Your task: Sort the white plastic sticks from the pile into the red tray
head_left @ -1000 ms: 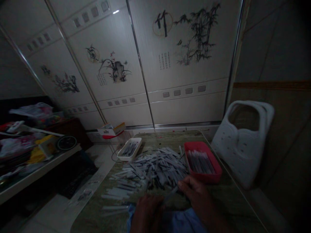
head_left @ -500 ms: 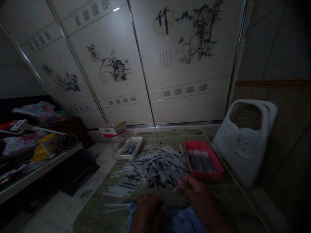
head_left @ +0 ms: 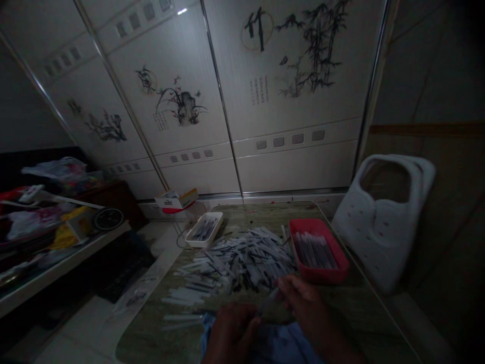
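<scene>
A slim translucent pen-like stick [head_left: 268, 303] spans the space between my two hands, low over the table. My right hand [head_left: 299, 298] pinches its upper end with thumb and fingertips. Closed around the lower end, my left hand [head_left: 235, 328] sits just above a blue cloth [head_left: 282, 341]. Beyond my hands lies a loose heap of similar sticks [head_left: 253, 253], pale and clear with dark parts. More of them stand packed in a red plastic tub [head_left: 341, 260] at the right. Dim light hides the finer details.
A white tray [head_left: 193, 244] with dark sticks is at the table's back left. Beside the greenish table [head_left: 144, 323] leans a white folded stool [head_left: 382, 222] on the right. A cluttered bench [head_left: 109, 232] stands on the left, and an open carton [head_left: 176, 202] sits behind.
My left hand has shifted slightly, its thumb now showing against the stick. The right hand keeps its pinch almost in place. The view moved very little.
</scene>
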Available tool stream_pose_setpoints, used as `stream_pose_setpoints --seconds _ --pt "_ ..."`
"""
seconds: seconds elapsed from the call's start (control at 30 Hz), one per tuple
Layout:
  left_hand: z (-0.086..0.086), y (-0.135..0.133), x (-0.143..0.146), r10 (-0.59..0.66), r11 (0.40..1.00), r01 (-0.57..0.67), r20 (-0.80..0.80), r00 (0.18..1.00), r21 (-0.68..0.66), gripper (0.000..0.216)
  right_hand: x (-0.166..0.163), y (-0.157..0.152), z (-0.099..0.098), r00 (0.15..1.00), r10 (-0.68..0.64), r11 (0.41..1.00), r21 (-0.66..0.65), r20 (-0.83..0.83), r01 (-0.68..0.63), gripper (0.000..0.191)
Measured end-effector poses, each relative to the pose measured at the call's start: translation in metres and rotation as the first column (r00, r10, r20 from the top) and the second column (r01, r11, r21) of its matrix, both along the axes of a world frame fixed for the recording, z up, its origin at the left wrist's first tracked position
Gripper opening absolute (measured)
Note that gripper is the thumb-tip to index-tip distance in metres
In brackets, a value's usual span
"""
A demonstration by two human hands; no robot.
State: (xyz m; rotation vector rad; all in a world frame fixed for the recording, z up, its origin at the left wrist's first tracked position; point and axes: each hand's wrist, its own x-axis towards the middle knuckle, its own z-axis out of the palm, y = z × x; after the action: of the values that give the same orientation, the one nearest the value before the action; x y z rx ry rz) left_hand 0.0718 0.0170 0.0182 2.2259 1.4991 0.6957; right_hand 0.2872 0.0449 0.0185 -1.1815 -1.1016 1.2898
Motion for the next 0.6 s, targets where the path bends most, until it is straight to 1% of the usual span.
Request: stream_pose_setpoints --seconds 0.07,0.13,0.2,0.3,0.4,0.47,0.5,0.6 --pt "0.002 0.001 0.002 0.033 0.998 -0.030 -0.081 0.996 0.046 0.022 -0.002 -0.001 0.001 1.000 -0.025 1.000 0.015 0.003 0.025 0.042" --pt "0.004 0.002 0.005 0.053 0.996 -0.044 -0.116 0.992 0.081 0.021 -0.004 -0.002 0.003 0.999 -0.042 0.999 0.011 -0.011 0.042 0.042" --pt "0.003 0.003 0.006 0.053 0.994 -0.045 -0.083 0.995 0.099 0.020 -0.006 -0.003 0.005 0.999 -0.028 0.999 0.014 -0.029 0.029 0.039" --pt "0.001 0.007 0.004 0.062 0.987 -0.065 0.024 0.998 0.144 0.023 -0.005 -0.002 0.004 0.997 -0.017 0.999 0.029 -0.070 0.019 0.036" --pt "0.001 0.018 -0.005 0.129 0.969 -0.150 0.117 0.985 0.197 0.035 0.000 0.000 0.000 0.987 -0.136 0.990 0.035 -0.089 0.140 0.039" --pt "0.002 0.031 -0.012 0.199 0.947 -0.223 0.120 0.973 0.232 0.033 0.005 0.003 -0.002 0.970 -0.229 0.973 0.019 -0.085 0.232 0.043" --pt "0.003 0.038 -0.015 0.216 0.938 -0.234 0.098 0.971 0.255 0.031 0.006 0.003 -0.003 0.961 -0.261 0.965 0.006 -0.086 0.263 0.045" --pt "0.003 0.057 -0.018 0.238 0.943 -0.220 -0.044 0.970 0.251 0.030 0.009 0.005 -0.003 0.946 -0.308 0.951 -0.022 -0.099 0.307 0.051"
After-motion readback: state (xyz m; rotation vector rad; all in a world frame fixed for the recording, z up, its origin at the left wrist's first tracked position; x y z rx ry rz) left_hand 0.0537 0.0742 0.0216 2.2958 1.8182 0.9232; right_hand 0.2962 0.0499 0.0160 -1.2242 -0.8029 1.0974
